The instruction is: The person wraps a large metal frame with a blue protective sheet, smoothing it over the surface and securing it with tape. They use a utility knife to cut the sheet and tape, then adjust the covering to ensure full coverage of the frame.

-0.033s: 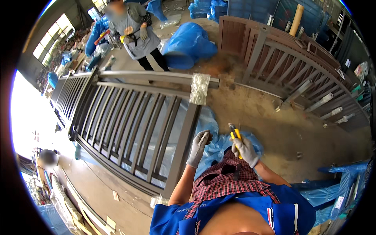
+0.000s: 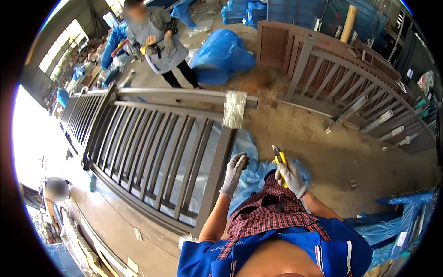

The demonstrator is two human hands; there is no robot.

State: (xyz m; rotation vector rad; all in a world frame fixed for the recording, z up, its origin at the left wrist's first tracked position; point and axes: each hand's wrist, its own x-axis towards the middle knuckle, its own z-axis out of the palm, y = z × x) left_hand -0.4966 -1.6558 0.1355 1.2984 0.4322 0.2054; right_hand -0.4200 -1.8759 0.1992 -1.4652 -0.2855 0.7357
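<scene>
In my gloved right hand is a yellow and black utility knife, its metal tip pointing up and away from me. My gloved left hand is closed, fingers curled together beside the end post of a dark metal railing gate. Whatever those fingers hold, if anything, is hidden. The gate's upright bars stretch away to the left. Clear plastic wrap is wound around the far end corner of the gate, beyond my left hand. Blue plastic sheeting shows under and beside the gate.
A co-worker in grey stands across the gate. Behind lies a heap covered in blue plastic. Brown railing panels lean at the far right. Blue-wrapped pieces lie at my near right, long wrapped strips at the near left.
The utility knife has turned slightly in my right hand, its tip shifting a little to the right. My left hand stays almost still. The co-worker shifts slightly.
</scene>
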